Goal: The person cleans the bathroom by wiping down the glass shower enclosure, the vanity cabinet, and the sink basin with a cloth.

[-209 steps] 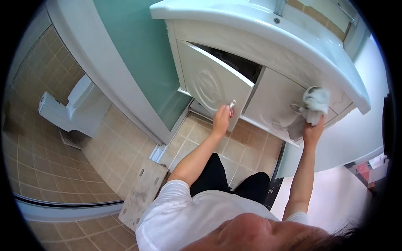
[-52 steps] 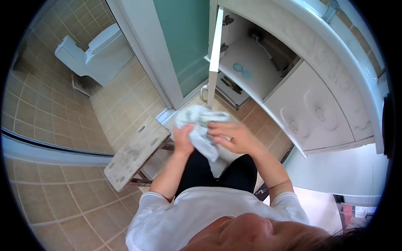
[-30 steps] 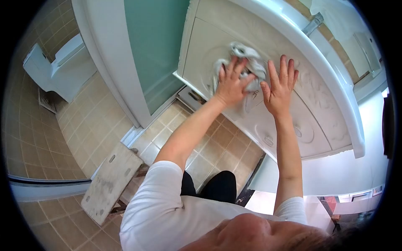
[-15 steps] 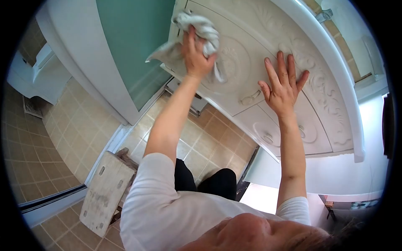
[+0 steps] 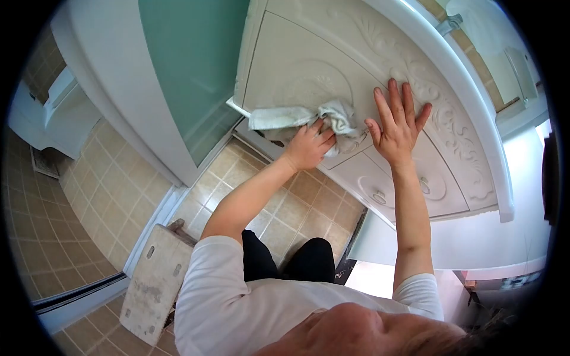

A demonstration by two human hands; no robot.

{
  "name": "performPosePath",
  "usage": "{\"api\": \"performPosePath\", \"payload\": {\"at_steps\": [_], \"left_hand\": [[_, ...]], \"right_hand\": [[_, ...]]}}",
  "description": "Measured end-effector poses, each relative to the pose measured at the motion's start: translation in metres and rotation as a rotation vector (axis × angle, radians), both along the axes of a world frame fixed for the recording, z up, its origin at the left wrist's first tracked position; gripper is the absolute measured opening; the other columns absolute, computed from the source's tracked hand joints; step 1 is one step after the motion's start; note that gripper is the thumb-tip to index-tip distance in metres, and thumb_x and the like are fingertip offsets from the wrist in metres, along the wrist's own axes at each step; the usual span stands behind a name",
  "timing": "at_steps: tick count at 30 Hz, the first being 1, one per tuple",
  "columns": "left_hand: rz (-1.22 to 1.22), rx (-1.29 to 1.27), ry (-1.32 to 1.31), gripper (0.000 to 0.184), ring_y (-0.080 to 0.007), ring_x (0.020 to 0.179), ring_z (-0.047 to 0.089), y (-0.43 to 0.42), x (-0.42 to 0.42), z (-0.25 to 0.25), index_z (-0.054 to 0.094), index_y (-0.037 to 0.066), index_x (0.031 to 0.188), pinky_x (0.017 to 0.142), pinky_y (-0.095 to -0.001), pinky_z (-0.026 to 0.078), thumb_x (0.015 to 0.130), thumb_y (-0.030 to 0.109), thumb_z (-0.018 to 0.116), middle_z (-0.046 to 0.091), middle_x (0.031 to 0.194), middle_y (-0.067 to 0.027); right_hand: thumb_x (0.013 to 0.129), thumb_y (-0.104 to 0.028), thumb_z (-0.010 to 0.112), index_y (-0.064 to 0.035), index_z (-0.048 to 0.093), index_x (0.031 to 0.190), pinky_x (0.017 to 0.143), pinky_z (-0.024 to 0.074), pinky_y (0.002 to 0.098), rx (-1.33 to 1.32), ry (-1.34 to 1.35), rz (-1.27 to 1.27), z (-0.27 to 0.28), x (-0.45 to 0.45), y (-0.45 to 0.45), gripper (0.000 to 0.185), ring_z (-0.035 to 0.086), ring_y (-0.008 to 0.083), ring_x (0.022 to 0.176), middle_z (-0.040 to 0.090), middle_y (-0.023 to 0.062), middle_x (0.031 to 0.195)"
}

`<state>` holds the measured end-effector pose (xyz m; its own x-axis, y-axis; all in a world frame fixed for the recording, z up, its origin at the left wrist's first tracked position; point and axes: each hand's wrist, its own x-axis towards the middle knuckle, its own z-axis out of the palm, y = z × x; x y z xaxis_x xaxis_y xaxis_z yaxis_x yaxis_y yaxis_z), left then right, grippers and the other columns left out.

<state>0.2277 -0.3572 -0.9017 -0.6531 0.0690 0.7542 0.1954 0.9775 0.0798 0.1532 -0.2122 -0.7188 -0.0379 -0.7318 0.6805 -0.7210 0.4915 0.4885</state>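
My left hand (image 5: 310, 147) is closed on a grey-white cloth (image 5: 338, 118) and presses it against the lower edge of the large door of a cream vanity cabinet (image 5: 285, 53). Part of the cloth stretches out to the left along that edge. The large door's handle (image 5: 360, 141) is mostly covered by the cloth. Flat on the cabinet front, beside the carved leaf pattern (image 5: 460, 136), lies my right hand (image 5: 396, 133), its fingers spread and nothing in it. Two small handles, one a ring pull (image 5: 424, 186), show on the smaller panels below it.
A white basin edge (image 5: 463, 71) with a metal tap (image 5: 449, 25) runs along the cabinet top. To the left are a green glass panel (image 5: 190, 65) and a white toilet (image 5: 65, 118). A worn stool (image 5: 153, 285) stands at my left on the tiled floor (image 5: 312, 196).
My left hand and the cloth have moved down and to the right across the large door, from its upper left to the handle area. My right hand has stayed almost in place.
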Motion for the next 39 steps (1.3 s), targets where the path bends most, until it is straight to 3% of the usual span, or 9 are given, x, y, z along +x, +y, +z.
{"api": "performPosePath", "payload": {"at_steps": [10,13,16,21,25,28,30,36,39], "left_hand": [[0.140,-0.042,-0.109,0.040,-0.0343,0.119,0.039,-0.038,0.016,-0.106,0.056,0.014,0.113,0.082,-0.0461,0.039,0.074,0.023,0.054,0.047,0.124,-0.0057],[0.135,-0.022,0.024,0.043,-0.0327,0.114,0.043,-0.041,0.021,-0.084,0.056,0.013,0.110,0.081,-0.0458,0.036,0.068,0.022,0.060,0.049,0.116,-0.0082],[0.038,0.263,0.289,0.055,-0.0290,0.094,0.050,-0.043,0.017,-0.045,0.050,0.012,0.112,0.083,-0.0442,0.034,0.059,0.015,0.065,0.052,0.098,-0.0090],[0.048,0.422,0.268,0.049,-0.0304,0.089,0.055,-0.053,0.016,0.000,0.052,0.008,0.111,0.084,-0.0401,0.038,0.062,0.009,0.059,0.058,0.095,-0.0103],[0.202,0.782,0.828,0.043,-0.0338,0.098,0.051,-0.088,0.002,0.068,0.057,0.011,0.112,0.084,-0.0405,0.039,0.070,0.019,0.064,0.056,0.105,-0.0122],[0.283,0.532,0.840,0.048,-0.0337,0.106,0.046,-0.075,-0.018,0.121,0.056,0.018,0.117,0.084,-0.0429,0.037,0.070,0.023,0.065,0.050,0.116,-0.0120],[0.365,0.340,0.624,0.051,-0.0333,0.108,0.045,-0.035,-0.024,0.131,0.057,0.020,0.118,0.086,-0.0441,0.036,0.069,0.020,0.067,0.045,0.123,-0.0130],[0.252,0.202,0.452,0.058,-0.0354,0.111,0.043,-0.029,-0.028,0.049,0.055,0.020,0.121,0.086,-0.0462,0.035,0.064,0.021,0.068,0.045,0.124,-0.0130],[0.376,0.246,0.496,0.055,-0.0337,0.114,0.040,-0.065,-0.027,0.031,0.054,0.023,0.122,0.086,-0.0456,0.037,0.068,0.018,0.065,0.043,0.125,-0.0099]], "right_hand": [[0.087,-0.054,0.044,-0.0265,0.053,0.126,0.110,-0.0051,0.0494,0.017,0.038,-0.057,-0.001,-0.002,0.000,0.049,0.030,0.0205,0.134,0.041,0.0000,0.140],[0.087,-0.053,0.045,-0.0268,0.053,0.126,0.109,-0.0049,0.0498,0.011,0.033,-0.059,-0.002,-0.002,-0.002,0.048,0.030,0.0205,0.134,0.041,-0.0005,0.140],[0.087,-0.052,0.046,-0.0264,0.053,0.125,0.109,-0.0042,0.0499,0.015,0.000,-0.059,0.000,0.001,-0.001,0.047,0.030,0.0206,0.133,0.042,-0.0009,0.139],[0.088,-0.051,0.046,-0.0242,0.054,0.125,0.110,-0.0038,0.0485,0.004,0.042,-0.038,0.000,0.000,-0.002,0.047,0.030,0.0211,0.134,0.042,0.0005,0.139],[0.089,-0.051,0.043,-0.0223,0.055,0.125,0.110,-0.0047,0.0470,0.010,0.032,-0.027,0.000,0.001,-0.002,0.047,0.029,0.0218,0.134,0.041,0.0019,0.140],[0.086,-0.053,0.047,-0.0260,0.055,0.123,0.109,-0.0045,0.0509,0.005,0.020,-0.049,-0.002,-0.001,-0.002,0.047,0.031,0.0205,0.133,0.042,0.0002,0.139],[0.086,-0.054,0.047,-0.0262,0.055,0.123,0.109,-0.0048,0.0508,0.010,0.017,-0.046,-0.002,-0.001,-0.001,0.047,0.031,0.0206,0.133,0.042,0.0002,0.139],[0.085,-0.054,0.048,-0.0267,0.055,0.123,0.109,-0.0052,0.0503,0.006,0.016,-0.033,-0.002,-0.002,-0.001,0.048,0.031,0.0206,0.133,0.043,0.0005,0.138],[0.084,-0.054,0.050,-0.0264,0.055,0.123,0.109,-0.0041,0.0500,0.011,0.025,-0.035,-0.001,-0.001,0.000,0.048,0.032,0.0205,0.132,0.044,0.0007,0.138]]}}
